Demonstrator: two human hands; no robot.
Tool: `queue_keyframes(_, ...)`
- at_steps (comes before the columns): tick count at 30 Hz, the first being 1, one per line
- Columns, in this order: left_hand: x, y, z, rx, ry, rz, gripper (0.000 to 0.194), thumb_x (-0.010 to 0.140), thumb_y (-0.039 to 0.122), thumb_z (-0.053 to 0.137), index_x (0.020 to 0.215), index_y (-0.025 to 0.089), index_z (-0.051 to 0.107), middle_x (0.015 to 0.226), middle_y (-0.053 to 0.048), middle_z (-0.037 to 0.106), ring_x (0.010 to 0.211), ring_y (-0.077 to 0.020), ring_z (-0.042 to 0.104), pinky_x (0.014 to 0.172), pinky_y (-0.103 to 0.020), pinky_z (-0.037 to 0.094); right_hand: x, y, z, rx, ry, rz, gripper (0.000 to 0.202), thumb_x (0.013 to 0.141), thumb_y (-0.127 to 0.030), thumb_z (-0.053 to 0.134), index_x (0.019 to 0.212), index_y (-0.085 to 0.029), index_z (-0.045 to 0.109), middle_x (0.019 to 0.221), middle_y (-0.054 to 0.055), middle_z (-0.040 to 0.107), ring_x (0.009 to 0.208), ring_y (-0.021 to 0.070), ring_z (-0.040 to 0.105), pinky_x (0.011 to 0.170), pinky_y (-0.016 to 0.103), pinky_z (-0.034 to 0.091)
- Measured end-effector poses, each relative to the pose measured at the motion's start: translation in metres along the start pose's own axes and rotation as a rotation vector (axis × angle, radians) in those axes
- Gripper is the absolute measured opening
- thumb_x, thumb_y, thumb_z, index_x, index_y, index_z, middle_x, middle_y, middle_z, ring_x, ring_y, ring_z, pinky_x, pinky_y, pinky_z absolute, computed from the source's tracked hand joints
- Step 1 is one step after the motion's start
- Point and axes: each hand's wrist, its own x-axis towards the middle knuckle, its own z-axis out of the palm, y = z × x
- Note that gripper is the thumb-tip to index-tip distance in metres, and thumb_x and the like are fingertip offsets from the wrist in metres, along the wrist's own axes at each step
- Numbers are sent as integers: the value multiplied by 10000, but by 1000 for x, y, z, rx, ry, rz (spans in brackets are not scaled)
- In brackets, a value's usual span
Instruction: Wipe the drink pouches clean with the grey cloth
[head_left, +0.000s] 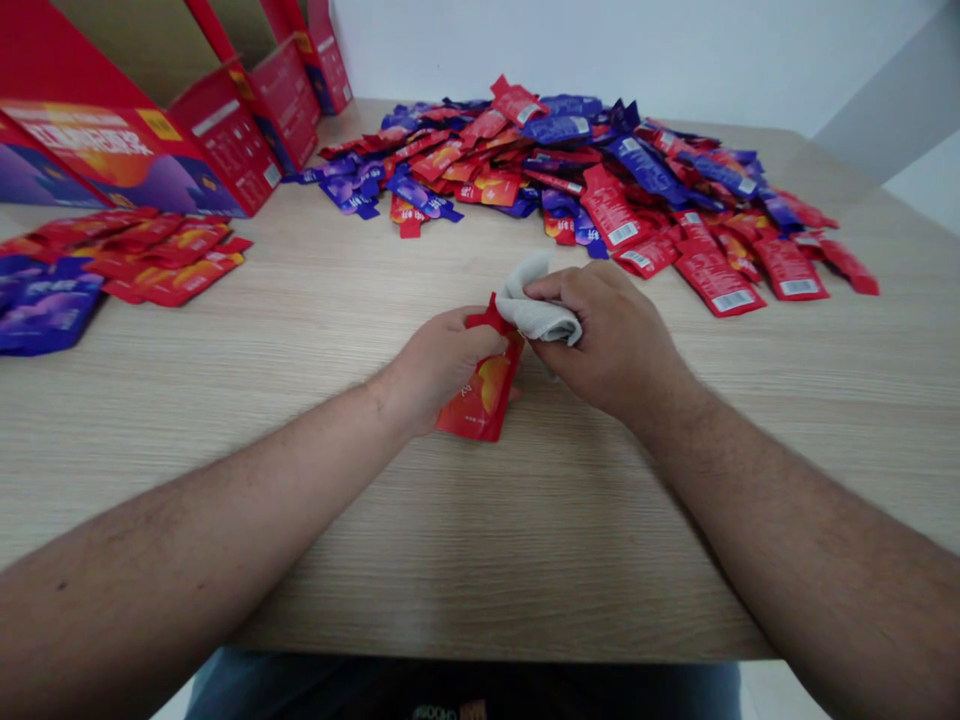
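Note:
Near the middle of the table, my left hand grips a red pouch by its upper part, with the orange fruit print showing below the thumb. My right hand is closed on a crumpled whitish cloth. The cloth touches the top right of the pouch, close to my left thumb. Part of the pouch's top is hidden by my left fingers and the cloth.
A large heap of red and purple pouches lies along the back. At the left are a smaller group of red pouches and purple ones. Open red and purple boxes stand behind these. The wooden table's front edge is near my lap.

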Motion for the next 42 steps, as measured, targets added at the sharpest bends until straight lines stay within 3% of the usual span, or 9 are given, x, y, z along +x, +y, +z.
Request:
queue_keyframes(3, 3, 0, -1, -21, 10, 0, 234, 793, 25, 546, 849, 183, 709, 721, -27, 701, 569, -175, 634, 570, -313, 583, 0, -1, -1, -2, -19, -7, 307, 858, -213, 686, 1160, -202, 738, 1040, 119, 763, 1024, 335, 666, 889, 478, 528)
queue_keyframes(7, 10, -4, -4, -50, 11, 83, 210, 898, 67, 573, 766, 169, 702, 681, -22, 667, 597, -133, 598, 589, -227, 478, 1, -4, -3, 2, -54, -13, 303, 832, -181, 689, 1129, -224, 735, 1044, 92, 775, 1012, 323, 668, 898, 468, 511)
queue_keyframes(14, 12, -3, -6, -26, -2, 86, 244, 924, 49, 573, 750, 157, 706, 614, -16, 638, 535, -124, 564, 534, -223, 411, 1, -5, -8, 0, -125, -21, 325, 835, -211, 680, 1153, -202, 743, 1068, 110, 760, 1019, 328, 658, 888, 457, 498)
queue_keyframes(20, 13, -1, -6, -67, 65, 106, 236, 885, 48, 585, 703, 174, 666, 601, -13, 636, 535, -146, 595, 575, -267, 481, -3, -8, -11, 10, -250, -96, 357, 809, -236, 712, 1161, -218, 774, 1064, 101, 710, 931, 279, 645, 827, 406, 505)
queue_keyframes(27, 14, -1, -6, -47, 93, 105, 214, 914, 96, 614, 722, 172, 668, 619, -20, 655, 551, -137, 589, 542, -252, 435, -1, -8, -7, -32, -168, -5, 298, 849, -245, 705, 1142, -218, 752, 1029, 106, 723, 966, 304, 628, 824, 414, 511)
queue_keyframes(32, 20, 2, -13, -84, 184, 167, 154, 914, 124, 628, 799, 158, 723, 655, -17, 679, 563, -138, 601, 584, -267, 499, -3, -25, -13, 92, -477, -96, 253, 844, -226, 738, 1096, -228, 759, 1027, 79, 698, 889, 242, 645, 785, 351, 489)
queue_keyframes(36, 24, 6, -20, -76, 266, 227, 106, 905, 129, 655, 845, 143, 740, 655, -6, 673, 537, -110, 572, 528, -233, 445, -6, -37, -14, 125, -696, -140, 190, 862, -215, 733, 1047, -246, 767, 1036, 62, 693, 868, 226, 661, 775, 345, 490)
queue_keyframes(38, 24, 5, -20, -80, 243, 218, 118, 905, 115, 646, 826, 144, 729, 639, -4, 666, 525, -110, 574, 526, -232, 451, -6, -33, -10, 123, -622, -122, 252, 854, -214, 737, 1103, -238, 765, 1061, 76, 698, 904, 247, 672, 800, 365, 507)
queue_keyframes(42, 22, 0, -16, -50, 126, 179, 214, 941, 122, 616, 750, 157, 704, 610, -16, 660, 533, -134, 616, 535, -246, 472, -4, -8, 2, 60, -270, -18, 367, 834, -203, 722, 1200, -197, 739, 1107, 122, 731, 1007, 292, 679, 894, 428, 536)
